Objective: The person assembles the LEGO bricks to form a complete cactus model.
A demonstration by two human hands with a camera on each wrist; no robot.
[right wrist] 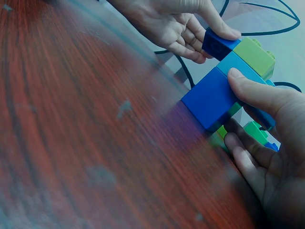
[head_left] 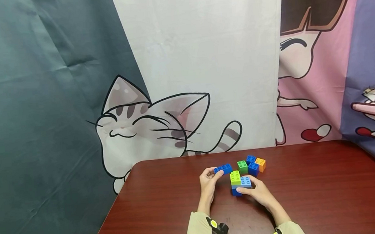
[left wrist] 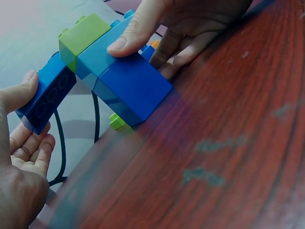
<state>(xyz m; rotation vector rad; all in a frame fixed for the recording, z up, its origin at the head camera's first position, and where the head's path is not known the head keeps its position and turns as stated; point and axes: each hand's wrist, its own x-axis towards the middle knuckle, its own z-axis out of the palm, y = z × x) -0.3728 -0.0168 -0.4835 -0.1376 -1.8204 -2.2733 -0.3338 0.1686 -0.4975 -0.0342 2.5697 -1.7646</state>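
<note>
My left hand [head_left: 207, 183] pinches a long dark blue toy brick [head_left: 224, 168] between thumb and fingers, its hollow underside showing in the left wrist view. My right hand [head_left: 261, 192] grips a small stack of bricks at its right side, thumb in front. The stack has a lime green brick [head_left: 235, 178] on top, a light blue brick [left wrist: 97, 62] in the middle and a dark blue brick [left wrist: 136, 86] at the bottom. In both wrist views the long brick's end is right at the lime green brick. A bit of lime green [left wrist: 116, 121] shows low behind the stack.
Behind the stack, loose bricks sit together on the brown table [head_left: 161, 207]: a green brick [head_left: 242, 167], two blue bricks and an orange brick [head_left: 261, 164]. A printed cloth with a cartoon cat [head_left: 142, 135] hangs beyond the table's far edge.
</note>
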